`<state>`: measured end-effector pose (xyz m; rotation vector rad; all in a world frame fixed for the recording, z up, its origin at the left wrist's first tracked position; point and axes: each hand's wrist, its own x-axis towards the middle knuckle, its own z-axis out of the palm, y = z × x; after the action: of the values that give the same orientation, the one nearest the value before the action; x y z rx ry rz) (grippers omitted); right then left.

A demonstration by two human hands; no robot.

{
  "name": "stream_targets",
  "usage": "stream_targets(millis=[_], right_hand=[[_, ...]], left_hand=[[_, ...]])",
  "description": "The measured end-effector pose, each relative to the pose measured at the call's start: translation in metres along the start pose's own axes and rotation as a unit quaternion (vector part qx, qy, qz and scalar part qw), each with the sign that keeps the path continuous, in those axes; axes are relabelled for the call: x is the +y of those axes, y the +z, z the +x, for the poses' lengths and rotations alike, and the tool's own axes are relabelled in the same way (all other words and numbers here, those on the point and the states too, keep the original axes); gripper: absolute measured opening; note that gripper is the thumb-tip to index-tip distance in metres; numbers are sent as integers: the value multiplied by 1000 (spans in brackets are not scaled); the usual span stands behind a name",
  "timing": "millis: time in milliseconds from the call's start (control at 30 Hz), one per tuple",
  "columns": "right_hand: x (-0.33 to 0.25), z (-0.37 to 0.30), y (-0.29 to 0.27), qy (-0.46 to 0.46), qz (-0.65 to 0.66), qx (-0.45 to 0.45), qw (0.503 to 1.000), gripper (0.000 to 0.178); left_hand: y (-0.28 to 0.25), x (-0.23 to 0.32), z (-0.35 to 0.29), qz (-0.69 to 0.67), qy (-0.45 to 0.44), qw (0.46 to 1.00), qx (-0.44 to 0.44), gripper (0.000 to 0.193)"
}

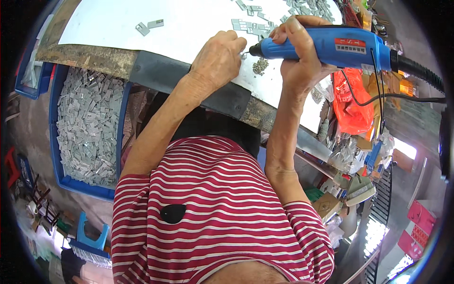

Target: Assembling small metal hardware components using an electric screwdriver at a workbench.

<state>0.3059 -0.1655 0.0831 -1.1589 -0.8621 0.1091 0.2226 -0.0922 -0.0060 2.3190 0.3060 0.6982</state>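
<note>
My right hand (302, 52) is wrapped round a blue electric screwdriver (331, 46), which lies level with its dark nose pointing left. The bit reaches toward the fingertips of my left hand (220, 57). Those fingers are pinched on a small grey piece (243, 56), mostly hidden, at the bit's tip. Just below the screwdriver's nose lies a little heap of tiny screws (259, 66). Beyond my hands, small grey pieces (248, 26), shaped like pencil sharpeners, lie in rows on the white sheet (109, 28). Two similar pieces (149, 26) rest apart at the left.
Left of my body, a blue crate (54, 142) is full of grey pieces. A larger grey pile (312, 9) sits at the table's far right. The screwdriver's black cable (418, 73) runs off right, past a red plastic bag (352, 106). A dark plate (189, 85) covers the table's near edge.
</note>
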Motion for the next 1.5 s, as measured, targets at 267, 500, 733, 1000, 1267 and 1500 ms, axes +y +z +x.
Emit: stream_targets(millis=[267,500,733,1000,1267,1500], right_hand=[[2,0,1,6,5,3,1000,12],[3,-3,2,9,9,5,1000,11],[3,-4,1,16,-1,-7,1000,11],[3,-9,-3,7,-62,31,998,14],[-1,-24,-20,22,17,1,1000,25],[1,-36,-39,-12,90,-49,995,30]], left_hand=[[3,-3,-1,-13,-15,1000,-10,18],[2,-1,-1,-6,-20,1000,-17,18],[2,-1,-1,-17,-21,999,-19,18],[1,-1,-1,-15,-27,999,-24,17],[1,-4,-2,-8,-12,999,-32,14],[3,-5,-2,-10,2,999,-33,16]])
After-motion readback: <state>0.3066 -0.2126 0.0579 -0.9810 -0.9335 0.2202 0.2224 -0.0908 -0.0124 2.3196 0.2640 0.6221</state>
